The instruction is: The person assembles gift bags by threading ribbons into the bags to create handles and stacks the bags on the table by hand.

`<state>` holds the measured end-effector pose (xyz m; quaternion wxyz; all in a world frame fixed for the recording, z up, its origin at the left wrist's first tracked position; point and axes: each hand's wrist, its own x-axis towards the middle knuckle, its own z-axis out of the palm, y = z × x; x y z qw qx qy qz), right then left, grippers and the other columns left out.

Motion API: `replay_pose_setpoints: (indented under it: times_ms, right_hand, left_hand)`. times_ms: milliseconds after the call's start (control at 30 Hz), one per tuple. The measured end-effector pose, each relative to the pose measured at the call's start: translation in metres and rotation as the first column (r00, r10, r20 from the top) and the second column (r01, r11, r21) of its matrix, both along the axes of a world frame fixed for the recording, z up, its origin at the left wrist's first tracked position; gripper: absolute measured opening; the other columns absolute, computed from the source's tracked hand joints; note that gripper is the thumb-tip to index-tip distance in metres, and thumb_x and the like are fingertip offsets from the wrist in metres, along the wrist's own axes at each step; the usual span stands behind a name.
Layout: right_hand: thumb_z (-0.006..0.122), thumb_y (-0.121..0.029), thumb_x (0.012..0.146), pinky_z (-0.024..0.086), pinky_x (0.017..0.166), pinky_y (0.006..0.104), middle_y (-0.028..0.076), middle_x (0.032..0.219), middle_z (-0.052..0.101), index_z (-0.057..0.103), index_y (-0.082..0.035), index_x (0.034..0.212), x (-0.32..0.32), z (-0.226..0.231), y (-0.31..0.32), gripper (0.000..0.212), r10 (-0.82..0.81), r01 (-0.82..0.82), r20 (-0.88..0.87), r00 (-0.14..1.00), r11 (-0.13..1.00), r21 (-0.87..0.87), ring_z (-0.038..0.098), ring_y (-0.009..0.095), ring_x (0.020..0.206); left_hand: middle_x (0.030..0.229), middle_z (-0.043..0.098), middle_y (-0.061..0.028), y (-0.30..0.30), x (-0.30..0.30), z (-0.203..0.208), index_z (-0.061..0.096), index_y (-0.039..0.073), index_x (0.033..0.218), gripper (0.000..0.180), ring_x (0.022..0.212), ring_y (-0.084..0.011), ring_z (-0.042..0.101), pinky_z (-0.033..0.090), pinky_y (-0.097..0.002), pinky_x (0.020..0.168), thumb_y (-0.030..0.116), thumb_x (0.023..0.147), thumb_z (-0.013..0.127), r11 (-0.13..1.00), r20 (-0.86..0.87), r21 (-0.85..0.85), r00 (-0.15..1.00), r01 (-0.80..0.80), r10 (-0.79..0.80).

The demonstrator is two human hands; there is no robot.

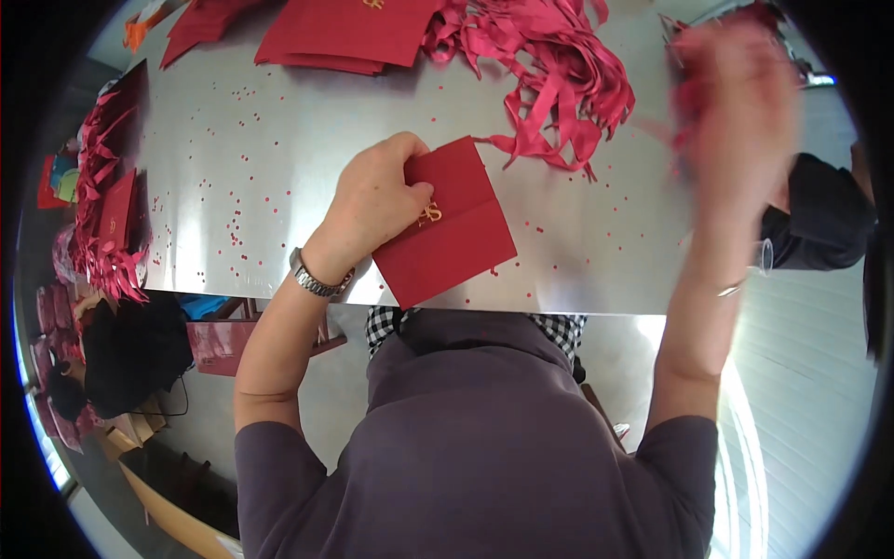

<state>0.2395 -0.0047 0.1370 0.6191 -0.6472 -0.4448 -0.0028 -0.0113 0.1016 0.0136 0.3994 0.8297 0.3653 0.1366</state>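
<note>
My left hand (374, 191), with a metal watch on its wrist, grips a flat red paper gift bag (456, 238) near the table's front edge. Its thumb lies on top beside a gold mark, and a crease runs across the bag. A ribbon end touches the bag's upper corner. Raised at the far right, my right hand (748, 102) is smeared by motion, so its fingers and anything in them cannot be made out. Blurred red material shows beside that hand. A heap of pinkish-red ribbons (568, 88) lies beyond the bag, between my two hands.
Stacked flat red bags (345, 37) lie at the table's far side. More bags with ribbons (110, 219) crowd the left edge. Tiny red paper dots (235, 238) are scattered over the metal table (307, 121). A dark-clothed person (824, 219) is partly visible at the right.
</note>
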Motion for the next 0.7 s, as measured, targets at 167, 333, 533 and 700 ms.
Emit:
replay_pose_setpoints:
  times_ms: [167, 333, 533, 700]
  right_hand:
    - [0.068, -0.008, 0.088, 0.049, 0.066, 0.0228, 0.0, 0.078, 0.063, 0.064, -0.004, 0.099, -0.07, -0.129, -0.022, 0.012, 0.325, -0.508, -0.511, 0.796, 0.818, -0.272, 0.06, 0.007, 0.071]
    - [0.068, -0.022, 0.089, 0.047, 0.065, 0.023, 0.002, 0.08, 0.065, 0.067, 0.0, 0.091, -0.049, -0.035, 0.036, 0.023, 0.09, -0.094, -0.026, 0.996, 0.94, -0.328, 0.059, 0.007, 0.072]
    - [0.064, -0.018, 0.087, 0.049, 0.062, 0.0324, 0.009, 0.076, 0.066, 0.066, -0.002, 0.089, -0.053, -0.061, 0.033, 0.016, 0.362, -0.305, 0.055, 0.931, 0.85, -0.43, 0.062, 0.02, 0.069]
    - [0.062, -0.016, 0.087, 0.05, 0.06, 0.0413, 0.013, 0.075, 0.066, 0.065, -0.006, 0.087, -0.083, -0.137, -0.017, 0.01, 0.377, -0.281, 0.079, 0.923, 0.8, -0.529, 0.065, 0.033, 0.069]
  left_hand:
    - [0.086, 0.066, -0.0149, 0.004, 0.01, -0.002, 0.06, -0.001, 0.099, 0.027, 0.078, -0.024, 0.064, 0.051, -0.0331, 0.072, 0.004, 0.074, 0.068, 0.995, -0.025, -0.055, 0.996, 0.08, -0.081]
    - [0.086, 0.069, -0.0164, 0.007, 0.015, -0.017, 0.064, -0.001, 0.099, 0.027, 0.08, -0.0273, 0.067, 0.052, -0.0355, 0.074, 0.011, 0.076, 0.069, 0.978, 0.098, -0.204, 0.995, 0.047, -0.028]
    - [0.082, 0.069, -0.0116, 0.01, 0.028, -0.007, 0.066, -0.004, 0.098, 0.026, 0.072, -0.0173, 0.065, 0.052, -0.0304, 0.066, 0.009, 0.076, 0.071, 0.925, 0.038, -0.38, 0.999, -0.012, 0.029]
    - [0.08, 0.069, -0.0147, 0.008, 0.024, -0.018, 0.068, -0.002, 0.095, 0.025, 0.073, -0.0219, 0.066, 0.051, -0.0322, 0.07, 0.009, 0.073, 0.073, 0.933, 0.088, -0.359, 0.996, 0.011, 0.022]
